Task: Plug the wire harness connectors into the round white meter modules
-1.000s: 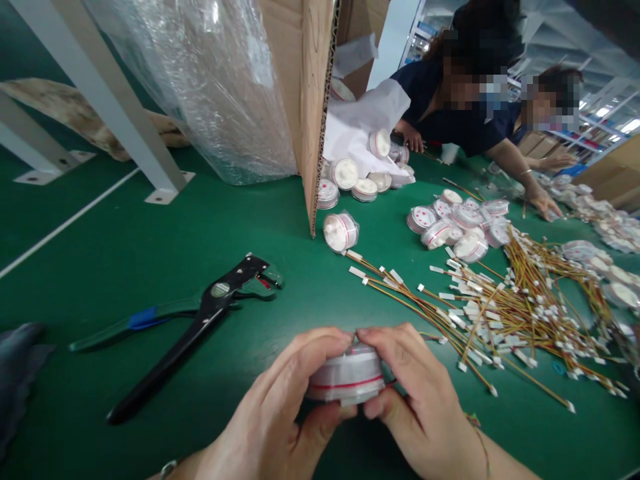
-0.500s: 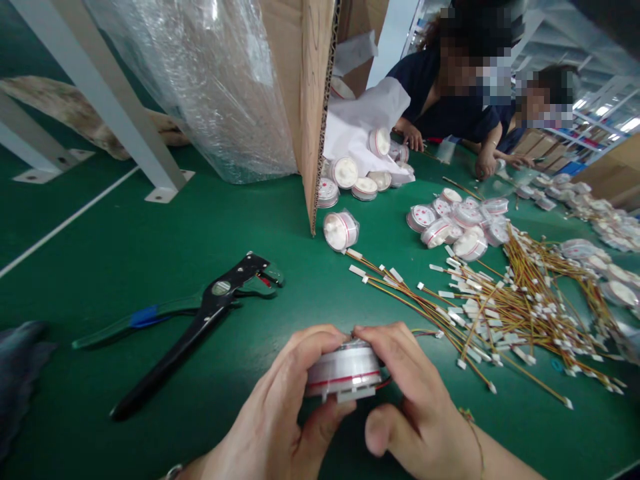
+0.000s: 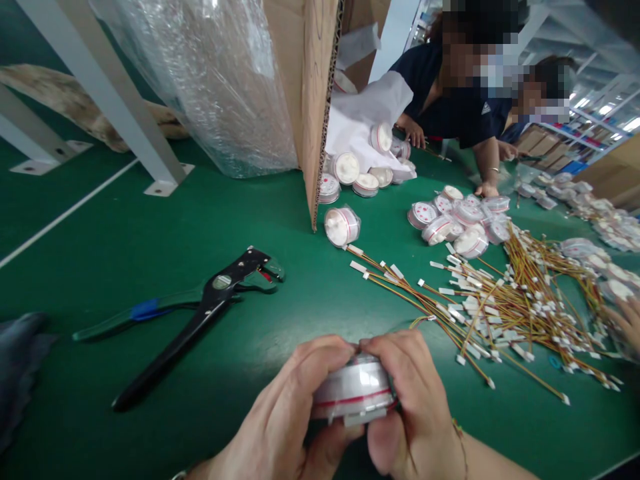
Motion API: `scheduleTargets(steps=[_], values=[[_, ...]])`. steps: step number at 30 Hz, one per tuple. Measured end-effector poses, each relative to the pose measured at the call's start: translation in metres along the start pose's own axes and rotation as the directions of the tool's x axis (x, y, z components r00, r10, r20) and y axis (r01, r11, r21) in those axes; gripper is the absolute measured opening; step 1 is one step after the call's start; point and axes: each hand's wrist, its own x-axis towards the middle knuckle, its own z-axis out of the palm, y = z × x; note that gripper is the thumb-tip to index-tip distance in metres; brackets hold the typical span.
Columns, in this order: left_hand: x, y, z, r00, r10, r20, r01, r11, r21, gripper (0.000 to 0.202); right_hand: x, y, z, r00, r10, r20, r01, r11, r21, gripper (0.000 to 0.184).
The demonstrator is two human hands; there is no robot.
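At the bottom centre, the left hand (image 3: 280,420) and right hand (image 3: 415,407) clasp a round white disc (image 3: 354,390) between them. A wire stripper (image 3: 200,313) lies at left; loose wires (image 3: 500,313) spread at right.

The disc (image 3: 354,393) sat between both hands; the stripper (image 3: 200,313) lay to its left, the wires (image 3: 500,310) to its right, the box (image 3: 310,100) behind.

No lettering, label, number or brand is legible on anything.
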Motion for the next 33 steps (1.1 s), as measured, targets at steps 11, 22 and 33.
scheduleTargets(steps=[11, 22, 33], values=[[0.001, 0.008, 0.003, 0.997, 0.063, -0.033, -0.065, 0.996, -0.063, 0.055, -0.010, -0.011, 0.009, 0.991, 0.077, -0.110, -0.072, 0.996, 0.053, 0.043], [0.004, 0.010, 0.001, 0.970, 0.233, -0.074, -0.237, 0.970, -0.052, 0.044, 0.001, -0.015, 0.008, 0.984, -0.012, -0.180, 0.002, 0.998, -0.057, 0.044], [0.011, 0.016, 0.002, 0.962, 0.263, -0.071, -0.267, 0.962, -0.050, 0.040, -0.003, -0.017, 0.010, 0.984, 0.027, -0.178, -0.026, 1.000, 0.008, 0.040]])
